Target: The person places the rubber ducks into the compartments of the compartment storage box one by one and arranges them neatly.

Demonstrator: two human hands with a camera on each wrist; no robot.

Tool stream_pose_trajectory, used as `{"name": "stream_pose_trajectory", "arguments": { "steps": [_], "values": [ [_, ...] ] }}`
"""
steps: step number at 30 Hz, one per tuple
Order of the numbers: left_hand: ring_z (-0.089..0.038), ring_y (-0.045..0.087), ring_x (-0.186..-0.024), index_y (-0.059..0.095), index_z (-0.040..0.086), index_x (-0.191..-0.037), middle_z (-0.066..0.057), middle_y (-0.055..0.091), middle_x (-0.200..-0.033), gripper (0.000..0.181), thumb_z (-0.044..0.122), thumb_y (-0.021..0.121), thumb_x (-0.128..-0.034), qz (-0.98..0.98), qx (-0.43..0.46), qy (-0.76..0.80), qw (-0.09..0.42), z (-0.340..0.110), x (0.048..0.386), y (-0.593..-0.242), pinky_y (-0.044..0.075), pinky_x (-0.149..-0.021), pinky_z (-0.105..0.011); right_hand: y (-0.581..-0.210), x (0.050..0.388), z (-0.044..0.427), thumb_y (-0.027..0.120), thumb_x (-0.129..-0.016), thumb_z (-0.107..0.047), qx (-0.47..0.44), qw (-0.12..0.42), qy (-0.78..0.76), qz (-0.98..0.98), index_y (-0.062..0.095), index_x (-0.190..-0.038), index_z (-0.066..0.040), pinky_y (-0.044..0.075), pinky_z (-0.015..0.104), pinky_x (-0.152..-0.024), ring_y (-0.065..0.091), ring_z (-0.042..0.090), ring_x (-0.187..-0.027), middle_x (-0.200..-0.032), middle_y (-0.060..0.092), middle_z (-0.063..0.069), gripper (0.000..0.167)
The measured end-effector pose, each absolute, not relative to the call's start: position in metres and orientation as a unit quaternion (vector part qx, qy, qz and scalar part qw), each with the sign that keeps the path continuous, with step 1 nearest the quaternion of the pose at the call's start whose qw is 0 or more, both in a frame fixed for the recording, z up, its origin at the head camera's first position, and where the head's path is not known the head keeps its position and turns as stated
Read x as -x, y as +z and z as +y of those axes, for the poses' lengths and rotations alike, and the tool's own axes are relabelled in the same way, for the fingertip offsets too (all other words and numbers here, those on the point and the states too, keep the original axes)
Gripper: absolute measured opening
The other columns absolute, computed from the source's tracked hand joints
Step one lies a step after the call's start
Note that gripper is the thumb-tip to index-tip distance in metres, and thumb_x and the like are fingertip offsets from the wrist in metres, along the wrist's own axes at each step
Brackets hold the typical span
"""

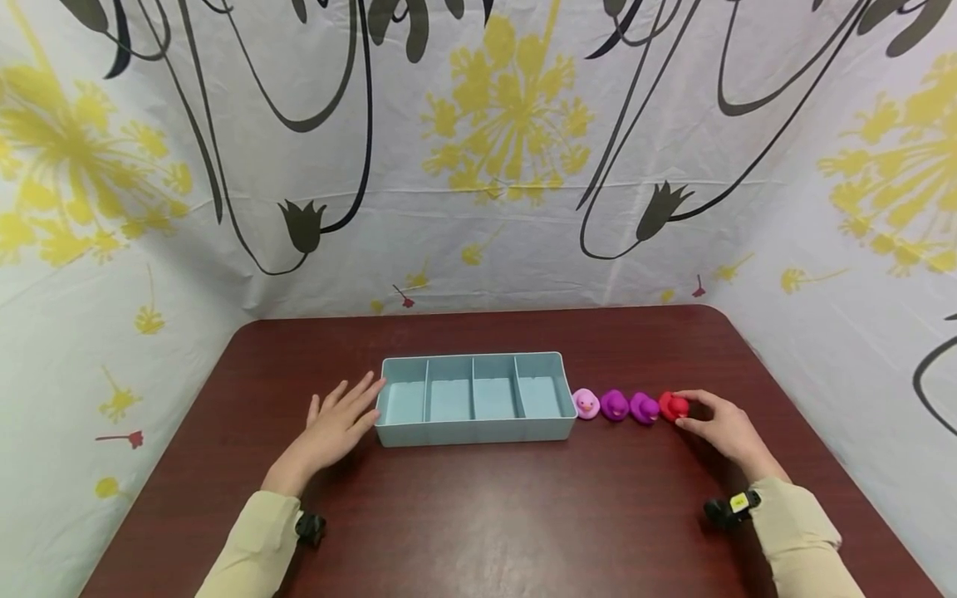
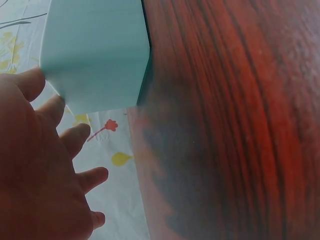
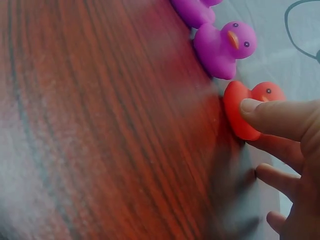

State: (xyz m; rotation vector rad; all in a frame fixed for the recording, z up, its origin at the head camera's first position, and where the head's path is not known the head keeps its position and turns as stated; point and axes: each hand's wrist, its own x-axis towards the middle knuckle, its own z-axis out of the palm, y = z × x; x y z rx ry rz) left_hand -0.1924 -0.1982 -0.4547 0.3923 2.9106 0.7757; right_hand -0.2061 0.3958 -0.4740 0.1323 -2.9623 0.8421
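Towards the right edge of the reddish-brown wood-grained table (image 1: 463, 531), the right hand (image 1: 723, 426) partly hides a small red toy duck (image 3: 237, 111). The right-wrist view's top edge crops a purple toy duck (image 3: 194, 12); the left-wrist view's cuts off the pale blue rectangular divided plastic box (image 2: 95, 50).

Head view: bright, even light is filling the scene; the surface (image 1: 493, 507) is returning a soft sheen front and centre. Left wrist view: the left grip (image 2: 40, 150) is casting a dark shadow (image 2: 187, 170) (its finger-shaped edge blurring). Right wrist view: pale glare is washing over the lower left.
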Motion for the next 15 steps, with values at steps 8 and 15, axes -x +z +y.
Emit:
{"name": "stream_pose_trajectory", "arguments": {
  "steps": [8, 15],
  "values": [
    [-0.045, 0.011, -0.143, 0.022, 0.03, -0.153, -0.007, 0.022, -0.159, 0.061, 0.044, 0.047, -0.0984, 0.956, -0.125, 0.26, 0.059, -0.198, 0.192, -0.456, -0.003, -0.107, -0.071, -0.471, 0.206, 0.394, 0.075, -0.082, -0.028, -0.033, 0.064, 0.269, -0.961, 0.062, -0.115, -0.006, 0.041, 0.057, -0.086, 0.054, 0.045, -0.106, -0.111, 0.062, 0.026, 0.042],
    [-0.045, 0.012, -0.143, 0.021, 0.03, -0.153, -0.008, 0.025, -0.158, 0.066, 0.046, 0.05, -0.0964, 0.955, -0.125, 0.262, 0.06, -0.197, 0.191, -0.457, -0.002, -0.107, -0.071, -0.46, 0.208, 0.387, 0.074, -0.083, -0.032, -0.029, 0.063, 0.273, -0.96, 0.061, -0.117, -0.006, 0.041, 0.056, -0.085, 0.053, 0.044, -0.106, -0.114, 0.061, 0.026, 0.044]
  ]
}}
